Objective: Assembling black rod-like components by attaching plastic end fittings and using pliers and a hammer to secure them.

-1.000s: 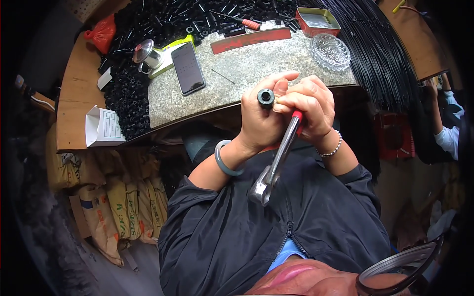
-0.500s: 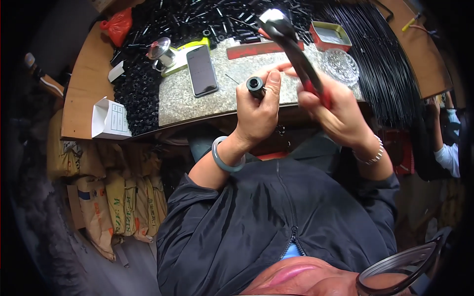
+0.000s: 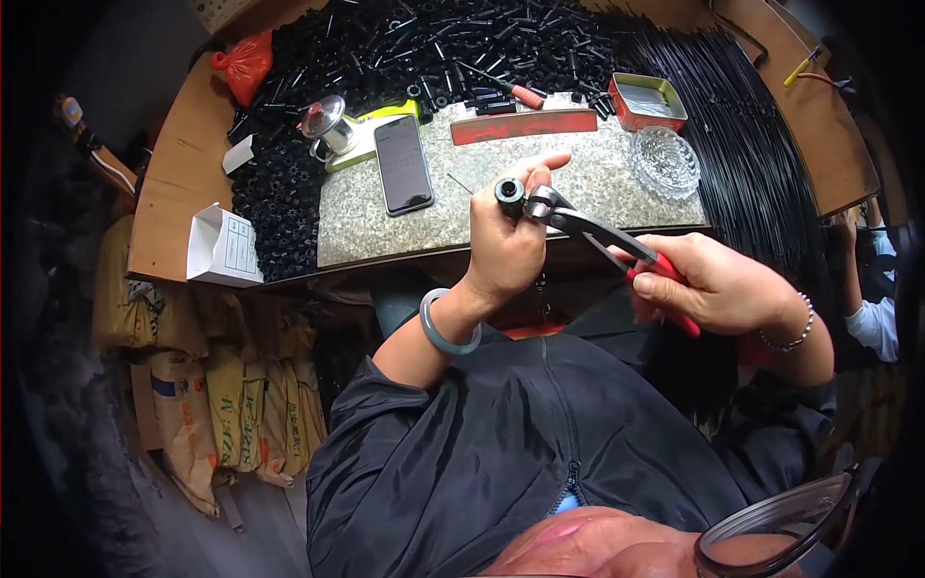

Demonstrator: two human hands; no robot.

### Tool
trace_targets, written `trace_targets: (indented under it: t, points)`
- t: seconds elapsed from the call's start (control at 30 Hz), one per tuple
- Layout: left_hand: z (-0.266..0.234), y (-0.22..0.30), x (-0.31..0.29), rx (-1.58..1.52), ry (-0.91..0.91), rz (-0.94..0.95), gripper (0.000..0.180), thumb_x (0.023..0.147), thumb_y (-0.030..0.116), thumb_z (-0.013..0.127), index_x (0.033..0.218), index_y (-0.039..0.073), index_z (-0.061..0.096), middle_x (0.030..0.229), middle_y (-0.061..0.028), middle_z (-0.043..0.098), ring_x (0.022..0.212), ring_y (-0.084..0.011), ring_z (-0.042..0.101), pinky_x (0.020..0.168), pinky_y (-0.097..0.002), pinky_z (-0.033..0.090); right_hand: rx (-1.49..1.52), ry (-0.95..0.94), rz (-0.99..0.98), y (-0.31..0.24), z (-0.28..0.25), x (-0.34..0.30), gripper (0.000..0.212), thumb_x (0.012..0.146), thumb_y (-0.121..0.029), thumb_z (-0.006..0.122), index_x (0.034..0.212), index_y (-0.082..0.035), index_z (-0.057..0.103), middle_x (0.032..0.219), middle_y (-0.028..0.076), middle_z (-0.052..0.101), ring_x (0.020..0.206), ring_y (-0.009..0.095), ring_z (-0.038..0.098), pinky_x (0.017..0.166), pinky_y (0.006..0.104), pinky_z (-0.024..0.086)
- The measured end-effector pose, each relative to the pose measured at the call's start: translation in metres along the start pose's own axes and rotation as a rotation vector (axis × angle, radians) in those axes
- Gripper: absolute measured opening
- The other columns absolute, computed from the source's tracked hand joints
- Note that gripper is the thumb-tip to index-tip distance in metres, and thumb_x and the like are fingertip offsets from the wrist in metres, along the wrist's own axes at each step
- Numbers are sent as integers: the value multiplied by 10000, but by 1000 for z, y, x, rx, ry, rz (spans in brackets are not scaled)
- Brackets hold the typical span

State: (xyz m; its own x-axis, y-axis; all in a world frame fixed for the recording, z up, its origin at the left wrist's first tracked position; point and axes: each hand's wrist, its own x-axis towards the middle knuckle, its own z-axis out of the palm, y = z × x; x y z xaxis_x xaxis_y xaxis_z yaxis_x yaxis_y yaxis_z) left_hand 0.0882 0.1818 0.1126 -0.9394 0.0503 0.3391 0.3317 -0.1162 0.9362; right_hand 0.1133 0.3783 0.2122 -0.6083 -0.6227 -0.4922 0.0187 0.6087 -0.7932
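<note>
My left hand [image 3: 506,249] is closed around a short black tube [image 3: 510,193], whose round open end faces up between thumb and fingers. A thin pin-like rod [image 3: 459,183] juts out to the left of that hand. In my right hand [image 3: 730,284] is a pair of pliers [image 3: 602,234] with red grips and dark metal arms. Its shiny jaws lie right beside the tube, at my left thumb. I cannot tell exactly what the jaws grip there. Both hands are over the near edge of a speckled stone slab [image 3: 424,231].
A phone [image 3: 403,164], a metal cup [image 3: 328,123], a red bar [image 3: 523,126], a red-handled screwdriver [image 3: 525,94], a red tin [image 3: 647,101] and a glass dish [image 3: 665,162] surround the workspace. Black parts [image 3: 414,48] pile up behind; long black rods [image 3: 713,116] lie right. A white box [image 3: 222,249] stands left.
My right hand has moved down and to the right. The pliers, held up before, are now lowered with their jaws against the tube's side. My left hand still holds the tube.
</note>
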Motion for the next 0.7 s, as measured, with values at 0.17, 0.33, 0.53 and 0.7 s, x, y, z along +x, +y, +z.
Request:
trace_targets:
  t: [0.17, 0.33, 0.53, 0.7]
  points:
    - [2, -3, -1, 164, 21, 92, 285, 957, 156, 427, 1021, -43, 621, 535, 74, 412, 487, 1, 337, 445, -201, 257, 66, -18, 156, -24, -4, -9, 274, 961, -263, 443, 1005, 1, 500, 557, 34, 523, 439, 92, 490, 412, 241, 393]
    - [0, 2, 7, 315, 36, 198, 268, 954, 143, 428, 988, -31, 630, 563, 62, 424, 537, -11, 328, 479, -200, 262, 72, 37, 135, -12, 3, -4, 236, 970, -225, 400, 1013, -13, 496, 600, 18, 522, 481, 75, 511, 426, 220, 419]
    - [-1, 9, 5, 7, 11, 5, 270, 960, 157, 435, 998, -37, 619, 543, 60, 454, 478, 2, 362, 433, -189, 267, 60, 134, -139, 15, 17, 11, 242, 972, -226, 402, 979, 0, 489, 595, 7, 513, 539, 77, 498, 512, 230, 422]
    - [-2, 6, 2, 77, 20, 53, 271, 961, 162, 434, 977, -37, 616, 543, 67, 451, 464, 8, 358, 419, -186, 251, -124, 217, -74, -13, 10, -3, 334, 958, -271, 441, 878, 48, 498, 609, 174, 522, 572, 237, 529, 560, 358, 420]
